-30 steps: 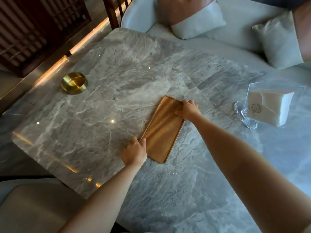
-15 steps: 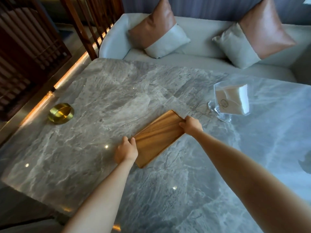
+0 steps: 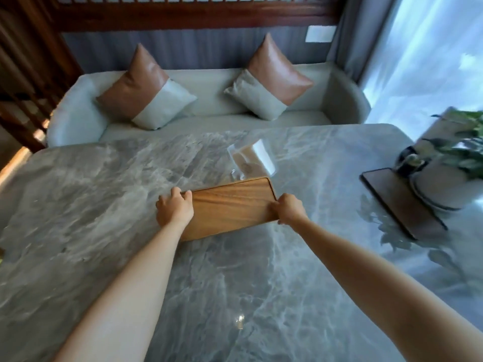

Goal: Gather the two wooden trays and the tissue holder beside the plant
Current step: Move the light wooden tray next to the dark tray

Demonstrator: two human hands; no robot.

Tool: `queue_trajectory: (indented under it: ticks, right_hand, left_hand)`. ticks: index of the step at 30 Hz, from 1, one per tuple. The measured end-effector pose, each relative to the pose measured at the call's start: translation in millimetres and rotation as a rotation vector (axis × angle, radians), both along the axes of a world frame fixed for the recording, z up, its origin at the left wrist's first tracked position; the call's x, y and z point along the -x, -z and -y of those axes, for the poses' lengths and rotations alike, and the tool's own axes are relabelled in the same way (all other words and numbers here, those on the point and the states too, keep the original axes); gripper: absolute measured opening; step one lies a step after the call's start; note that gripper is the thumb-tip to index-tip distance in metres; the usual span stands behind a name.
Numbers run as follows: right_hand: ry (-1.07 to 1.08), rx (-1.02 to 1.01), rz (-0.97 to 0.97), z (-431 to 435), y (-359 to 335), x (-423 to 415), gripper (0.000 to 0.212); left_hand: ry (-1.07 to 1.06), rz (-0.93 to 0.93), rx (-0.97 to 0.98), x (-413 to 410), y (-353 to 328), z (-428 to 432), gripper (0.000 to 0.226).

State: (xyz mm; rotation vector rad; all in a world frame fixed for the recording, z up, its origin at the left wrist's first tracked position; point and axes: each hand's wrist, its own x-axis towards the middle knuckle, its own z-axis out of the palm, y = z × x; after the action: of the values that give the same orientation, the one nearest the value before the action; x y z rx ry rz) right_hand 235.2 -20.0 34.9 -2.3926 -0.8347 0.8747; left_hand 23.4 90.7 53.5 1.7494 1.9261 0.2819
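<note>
- Fingers of left hand (image 3: pixel 174 209) curled over the left short end of the light wooden tray (image 3: pixel 231 207); grasping it.
- Fingers of right hand (image 3: pixel 288 209) curled round the tray's right short end; also grasping. Both forearms reach in from the bottom of the frame.
- Light wooden tray: centre of frame, long axis roughly left to right, right end tilted slightly toward the top. Cannot tell whether it rests on the marble table (image 3: pixel 104 205) or is raised just off it.
- Tissue holder (image 3: pixel 252 163): clear, with white tissue inside, directly above the tray in frame; its base is partly hidden by the tray's far edge. Contact cannot be told.
- Dark wooden tray (image 3: pixel 397 205): right of frame, well apart from the light tray, lying flat on the table.
- Plant (image 3: pixel 460 150): upper right, blurred; its pale pot (image 3: pixel 439 189) sits on the dark tray's far end.
- Sofa (image 3: pixel 209 100) with two brown-and-grey cushions (image 3: pixel 146 90) runs across the top of frame behind the table.
</note>
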Motion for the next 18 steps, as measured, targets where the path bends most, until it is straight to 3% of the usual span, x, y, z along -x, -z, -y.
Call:
queue_trajectory:
  ticks: [9,18]
  right_hand:
    - [0.244,-0.158,-0.108,96.9,-9.8,-71.2,0.024]
    - [0.507,-0.167,-0.201,166.1,5.8,-127.1,0.036]
  left_hand:
    - [0.274,-0.021,-0.074,-124.8,-22.8,31.1,0.043]
    - [0.597,-0.115,-0.179,-252.5,-32.8,66.0,0.044]
